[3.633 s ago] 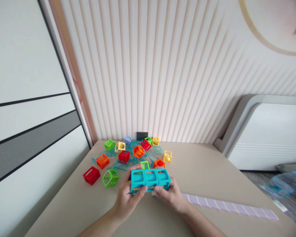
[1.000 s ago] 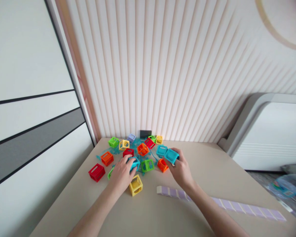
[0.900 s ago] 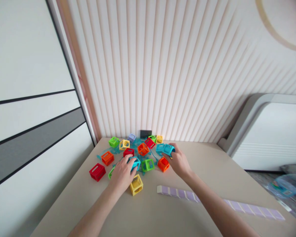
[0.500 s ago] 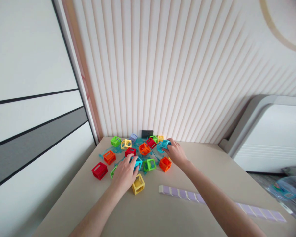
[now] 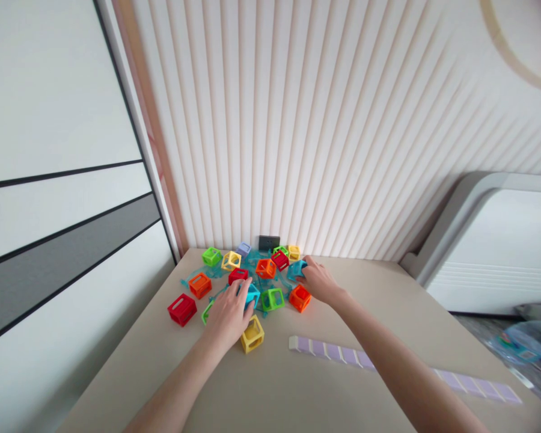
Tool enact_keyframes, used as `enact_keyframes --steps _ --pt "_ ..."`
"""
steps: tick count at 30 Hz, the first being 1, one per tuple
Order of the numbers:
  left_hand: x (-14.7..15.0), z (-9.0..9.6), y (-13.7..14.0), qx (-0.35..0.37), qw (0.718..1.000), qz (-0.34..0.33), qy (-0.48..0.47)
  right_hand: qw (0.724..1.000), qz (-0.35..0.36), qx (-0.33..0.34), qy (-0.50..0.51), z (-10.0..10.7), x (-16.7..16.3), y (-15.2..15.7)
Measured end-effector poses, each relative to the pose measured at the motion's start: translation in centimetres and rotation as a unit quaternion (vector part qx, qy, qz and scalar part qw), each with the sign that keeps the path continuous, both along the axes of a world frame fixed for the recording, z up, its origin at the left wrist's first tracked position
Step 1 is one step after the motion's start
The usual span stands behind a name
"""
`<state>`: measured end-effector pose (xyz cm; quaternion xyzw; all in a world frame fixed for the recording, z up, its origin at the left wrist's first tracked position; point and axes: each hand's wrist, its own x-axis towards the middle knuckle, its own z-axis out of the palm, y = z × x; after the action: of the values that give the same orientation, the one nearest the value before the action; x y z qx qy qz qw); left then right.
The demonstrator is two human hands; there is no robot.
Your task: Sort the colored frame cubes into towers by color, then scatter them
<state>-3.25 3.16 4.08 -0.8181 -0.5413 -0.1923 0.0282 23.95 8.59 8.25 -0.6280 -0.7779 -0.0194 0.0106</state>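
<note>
My left hand is closed on a blue open-sided cube over the middle of the pile, its fingers hiding part of it. My right hand grips another blue cube at the pile's right side. Close to the left hand are a yellow cube, a red cube and a partly covered green cube. Between the hands sit a green cube and an orange cube. Just below the right hand lies another orange cube.
More coloured cubes, such as a red one, lie on the beige table among translucent blue pieces. A lilac segmented strip runs under my right forearm. A black socket is on the ribbed wall behind.
My right hand has lowered a little with its blue cube. The cubes near it, orange and red, have shifted slightly. My left hand has hardly moved.
</note>
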Motion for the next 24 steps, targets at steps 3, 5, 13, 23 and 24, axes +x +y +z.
enact_keyframes --steps 3,5,13,23,24 --pt "0.0 0.0 0.0 0.004 1.0 0.001 -0.001 1.0 -0.014 -0.012 0.004 0.0 0.1 0.0" --pt "0.1 0.1 -0.1 0.004 1.0 0.001 -0.003 1.0 -0.019 -0.012 0.006 0.0 0.3 0.1" --pt "0.1 0.2 -0.1 -0.007 1.0 0.001 0.004 1.0 -0.022 0.014 0.007 -0.4 0.3 0.3" --pt "0.1 0.3 -0.1 -0.013 1.0 0.002 0.02 0.997 -0.032 0.064 -0.001 0.6 -0.3 -0.1" --pt "0.1 0.3 -0.1 -0.011 1.0 0.001 0.018 0.997 -0.038 0.07 -0.003 0.6 -0.3 -0.1"
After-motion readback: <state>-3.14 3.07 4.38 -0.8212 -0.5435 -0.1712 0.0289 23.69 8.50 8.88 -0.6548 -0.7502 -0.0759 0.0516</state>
